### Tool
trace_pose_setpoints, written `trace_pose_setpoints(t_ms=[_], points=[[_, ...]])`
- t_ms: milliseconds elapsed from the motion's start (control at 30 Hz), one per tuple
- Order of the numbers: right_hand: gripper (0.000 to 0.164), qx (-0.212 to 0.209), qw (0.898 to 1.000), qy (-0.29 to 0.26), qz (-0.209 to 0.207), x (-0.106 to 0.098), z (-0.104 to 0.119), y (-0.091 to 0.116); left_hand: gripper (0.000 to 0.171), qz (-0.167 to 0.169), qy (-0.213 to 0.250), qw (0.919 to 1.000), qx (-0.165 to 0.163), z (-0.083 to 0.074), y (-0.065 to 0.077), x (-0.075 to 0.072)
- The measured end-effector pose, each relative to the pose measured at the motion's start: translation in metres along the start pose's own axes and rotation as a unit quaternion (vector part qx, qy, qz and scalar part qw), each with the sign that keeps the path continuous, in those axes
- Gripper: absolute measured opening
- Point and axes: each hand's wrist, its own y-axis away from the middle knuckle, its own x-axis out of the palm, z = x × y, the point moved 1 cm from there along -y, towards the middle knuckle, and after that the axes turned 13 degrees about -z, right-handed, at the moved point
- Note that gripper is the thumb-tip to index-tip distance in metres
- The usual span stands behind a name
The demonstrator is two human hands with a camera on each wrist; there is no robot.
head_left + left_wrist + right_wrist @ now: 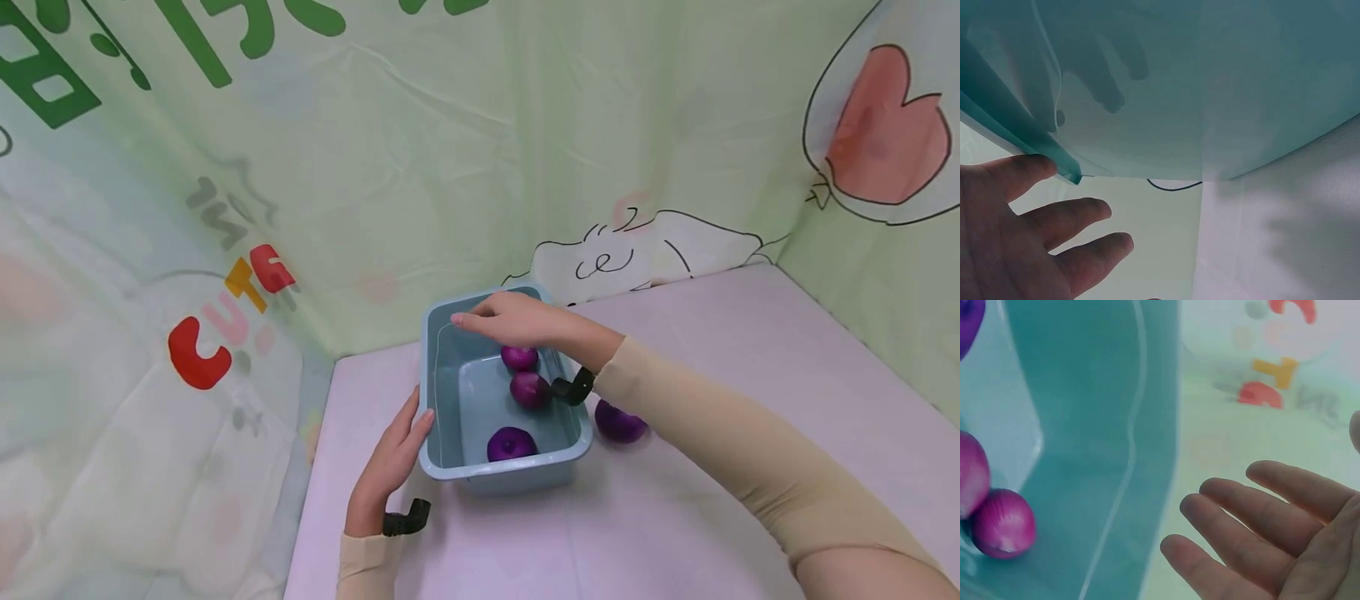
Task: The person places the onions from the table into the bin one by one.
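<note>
3 onions in bin, 4th onion outside; L hand at bin's side, R hand above, both empty, fingers ext'd; bumped bin might knock 4th away.

The light-blue rectangular basin stands upright. Three purple onions lie inside it; a fourth onion rests just right of it.

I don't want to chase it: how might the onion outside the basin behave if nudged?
The onion would probably roll, since it looks rounded. Pushed toward the basin beside it, it would likely stop there. Its smooth-looking skin may be slippery.
</note>
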Motion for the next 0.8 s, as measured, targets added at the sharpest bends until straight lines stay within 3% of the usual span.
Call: trace_pose_setpoints(t_ms=[167, 333, 467, 800], points=[[0.076, 0.013, 0.999, -0.026, -0.04, -0.026, -0.003, 0.015, 0.063, 0.001, -0.005, 1.0, -0.001, -0.001, 0.0, 0.0], [0.066, 0.007, 0.996, -0.057, -0.067, -0.047, -0.012, 0.028, 0.063, -0.002, -0.008, 1.0, 0.0, -0.001, 0.0, -0.001], [0.059, 0.0, 0.994, -0.081, -0.077, -0.057, -0.021, 0.039, 0.063, -0.003, -0.006, 1.0, 0.001, -0.001, 0.0, -0.001], [0.069, 0.038, 0.986, -0.121, -0.109, -0.075, -0.041, 0.065, 0.062, 0.002, -0.002, 1.0, 0.003, -0.001, 0.0, -0.001]])
